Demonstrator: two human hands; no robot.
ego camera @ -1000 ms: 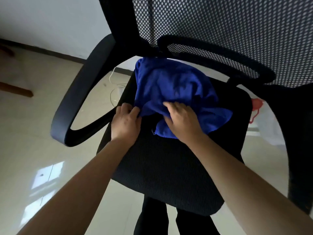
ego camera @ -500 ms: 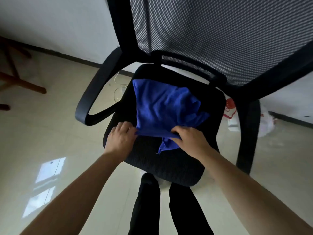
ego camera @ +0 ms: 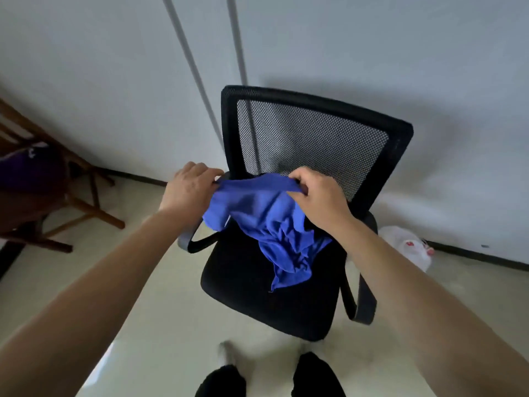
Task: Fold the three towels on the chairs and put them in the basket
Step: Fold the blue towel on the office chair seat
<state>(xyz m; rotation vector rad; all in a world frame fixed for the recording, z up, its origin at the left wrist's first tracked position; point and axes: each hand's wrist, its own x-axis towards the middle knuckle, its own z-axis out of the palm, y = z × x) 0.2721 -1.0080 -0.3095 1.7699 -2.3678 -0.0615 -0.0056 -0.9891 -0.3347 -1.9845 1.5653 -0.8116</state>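
A pale wall (ego camera: 429, 53) fills the upper half of the frame, crossed by two thin grey vertical strips, and a glossy cream tiled floor (ego camera: 160, 296) is seen below it. At the centre a black office chair (ego camera: 309, 144) with a mesh backrest is set close to the wall, its seat turned toward the camera. A blue towel (ego camera: 269, 222) is held up in front of the backrest, just above the seat. Its top edge is stretched between the two hands, while the rest hangs crumpled, the lowest corner reaching down in front of the seat; whether that corner touches the seat cannot be told. The left end of the top edge is pinched by the left hand (ego camera: 190, 189), fingers closed over the cloth. The right end is gripped by the right hand (ego camera: 317, 193), fingers curled around a bunched fold. At the left edge of the frame a wooden chair (ego camera: 71, 202) is seen, with a dark purple cloth (ego camera: 25, 167) lying on it. At the right, a white plastic bag (ego camera: 406, 247) is seen on the floor against the wall. At the bottom centre, dark trouser legs (ego camera: 315, 376) are partly visible.
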